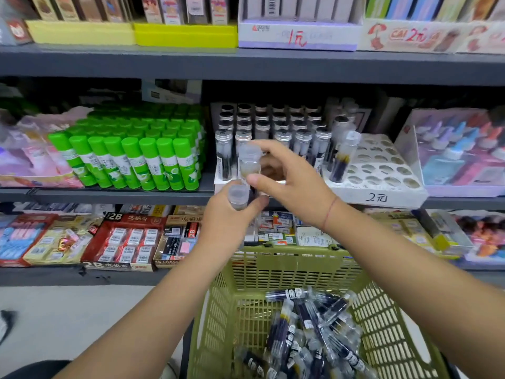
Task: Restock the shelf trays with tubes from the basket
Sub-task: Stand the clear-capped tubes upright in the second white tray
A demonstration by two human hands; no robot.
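Note:
My left hand (226,217) grips clear tubes (238,196) upright, just below the middle shelf's edge. My right hand (287,179) pinches one clear tube (249,162) by its upper part and holds it in front of the left white tray (218,184), which holds several rows of silver-capped tubes. To the right, a second white tray (382,173) marked "2元" has many bare holes and a few tubes at its left end. Below my arms, the olive-green basket (273,269) holds a heap of dark-filled tubes (308,332).
Green glue sticks (136,151) crowd the shelf left of the trays. A pink display box (459,154) stands to the right. Eraser boxes (125,239) fill the lower shelf. The upper shelf board (246,64) carries yellow and white boxes.

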